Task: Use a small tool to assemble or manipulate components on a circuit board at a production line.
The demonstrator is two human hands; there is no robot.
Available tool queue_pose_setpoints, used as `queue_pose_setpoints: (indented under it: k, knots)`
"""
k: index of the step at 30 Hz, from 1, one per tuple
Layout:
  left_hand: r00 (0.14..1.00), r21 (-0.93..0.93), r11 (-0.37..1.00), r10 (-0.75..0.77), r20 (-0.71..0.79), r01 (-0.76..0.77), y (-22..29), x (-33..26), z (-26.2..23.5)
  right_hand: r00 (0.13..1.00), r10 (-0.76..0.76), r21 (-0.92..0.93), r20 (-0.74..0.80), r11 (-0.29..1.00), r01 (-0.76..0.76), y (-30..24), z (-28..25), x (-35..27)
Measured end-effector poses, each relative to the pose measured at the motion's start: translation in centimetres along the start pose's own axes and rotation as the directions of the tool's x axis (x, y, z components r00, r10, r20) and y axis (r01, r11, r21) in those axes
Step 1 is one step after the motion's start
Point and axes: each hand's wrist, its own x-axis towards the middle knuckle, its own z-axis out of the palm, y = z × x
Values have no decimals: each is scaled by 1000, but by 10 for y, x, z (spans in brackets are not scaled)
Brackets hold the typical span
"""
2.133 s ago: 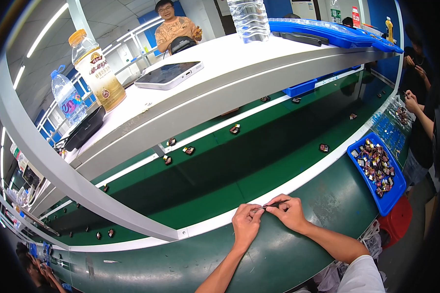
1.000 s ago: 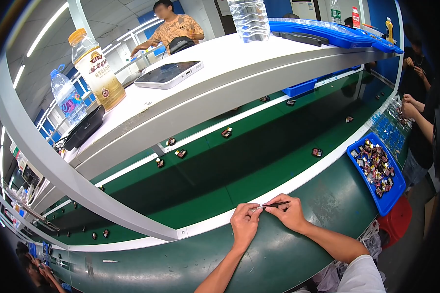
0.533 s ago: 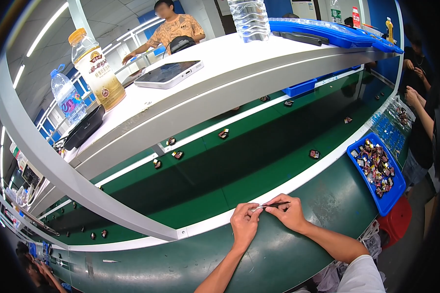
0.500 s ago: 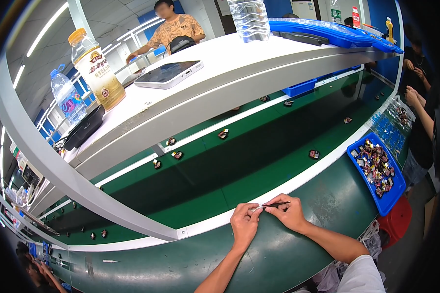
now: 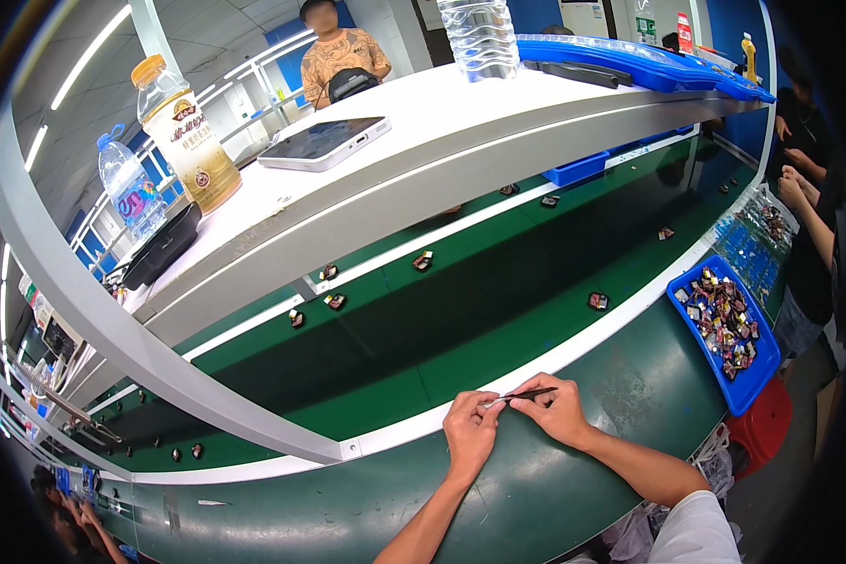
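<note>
Above the near edge of the green work surface, my two hands meet. My left hand (image 5: 470, 425) is closed in a pinch on a small pale piece (image 5: 491, 404), mostly covered by the fingers. My right hand (image 5: 556, 414) grips a thin black tool (image 5: 538, 393), slim like a pen or tweezers; its exact kind cannot be made out. The tool's tip points left and reaches the piece at my left fingertips.
Beyond a white rail runs a green conveyor belt (image 5: 461, 348) with several small dark parts. At right stands a blue tray (image 5: 752, 381) full of similar parts. A white shelf (image 5: 414, 117) holds bottles and a phone (image 5: 324, 141). A slanted grey post (image 5: 207, 385) rises at left. Other people work nearby.
The parts on the belt have shifted slightly to the left. Across the shelf, the person in the patterned shirt has drawn in an outstretched arm. My hands have hardly moved.
</note>
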Motion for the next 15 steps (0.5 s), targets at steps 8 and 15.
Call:
queue_pose_setpoints:
  k: [8, 15]
  knots:
    - [1000, -2, 1000, -6, 5, 6, -2, 0, 1, 1000, -2, -22, 0, 1000, 2, 5, -1, 0]
    - [1000, -37, 999, 8, -11, -8, -4, 1, 1, 999, -32, -67, -7, 997, 31, 0, -1, 0]
